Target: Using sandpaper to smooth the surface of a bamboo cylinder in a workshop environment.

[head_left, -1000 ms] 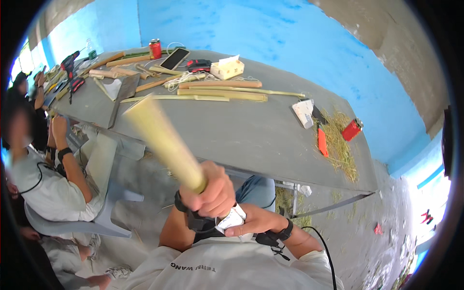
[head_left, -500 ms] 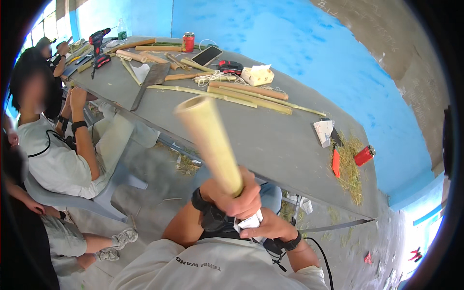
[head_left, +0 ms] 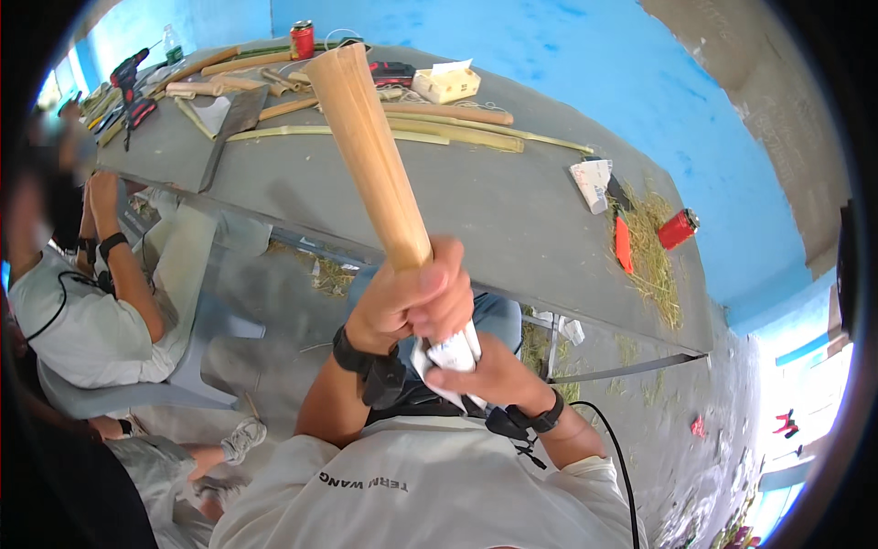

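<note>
A thick bamboo tube (head_left: 373,169) rises at a tilt in front of me, its upper end above the table and leaning left. My left hand (head_left: 410,300) is wrapped round its lower part, fingers closed. Just below, my right hand (head_left: 487,371) pinches a crumpled white sheet (head_left: 450,355) with printing on it. The sheet lies close under my left fingers; whether it wraps the tube's lower end is hidden by the hands. Both wrists wear black straps.
The grey table (head_left: 549,238) holds bamboo pieces (head_left: 457,133), a cleaver (head_left: 240,114), a cordless drill (head_left: 131,87), a tissue pack (head_left: 446,84), a red can (head_left: 678,229) and a red-handled tool (head_left: 623,242) on shavings (head_left: 654,274). A seated person (head_left: 101,311) is at my left.
The bamboo tube has swung more upright, turning a browner split side toward me. Both hands still hold on, and my left hand has risen slightly. The view has shifted, moving the table up and left.
</note>
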Demonstrator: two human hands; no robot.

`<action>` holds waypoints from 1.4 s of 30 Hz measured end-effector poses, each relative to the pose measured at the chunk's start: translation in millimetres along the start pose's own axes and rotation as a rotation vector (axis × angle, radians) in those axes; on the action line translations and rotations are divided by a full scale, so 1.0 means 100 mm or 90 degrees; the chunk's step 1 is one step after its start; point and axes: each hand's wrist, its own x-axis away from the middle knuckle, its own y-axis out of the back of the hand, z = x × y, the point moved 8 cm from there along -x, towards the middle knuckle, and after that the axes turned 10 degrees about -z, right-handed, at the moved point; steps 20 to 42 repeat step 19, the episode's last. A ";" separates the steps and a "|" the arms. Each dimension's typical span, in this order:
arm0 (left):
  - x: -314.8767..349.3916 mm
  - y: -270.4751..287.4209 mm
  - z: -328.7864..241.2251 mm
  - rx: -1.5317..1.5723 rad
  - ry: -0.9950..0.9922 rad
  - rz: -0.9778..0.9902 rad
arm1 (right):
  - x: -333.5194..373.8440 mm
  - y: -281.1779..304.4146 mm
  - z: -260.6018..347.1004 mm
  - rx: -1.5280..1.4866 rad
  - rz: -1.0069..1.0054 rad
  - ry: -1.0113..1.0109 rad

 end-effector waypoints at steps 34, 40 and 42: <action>0.11 0.24 -0.34 -0.424 -0.243 -0.484 | -0.06 0.18 0.01 0.314 -0.288 0.176; 0.11 0.24 -0.34 -0.424 -0.243 -0.484 | -0.06 0.18 0.01 0.314 -0.288 0.176; 0.11 0.24 -0.34 -0.424 -0.243 -0.484 | -0.06 0.18 0.01 0.314 -0.288 0.176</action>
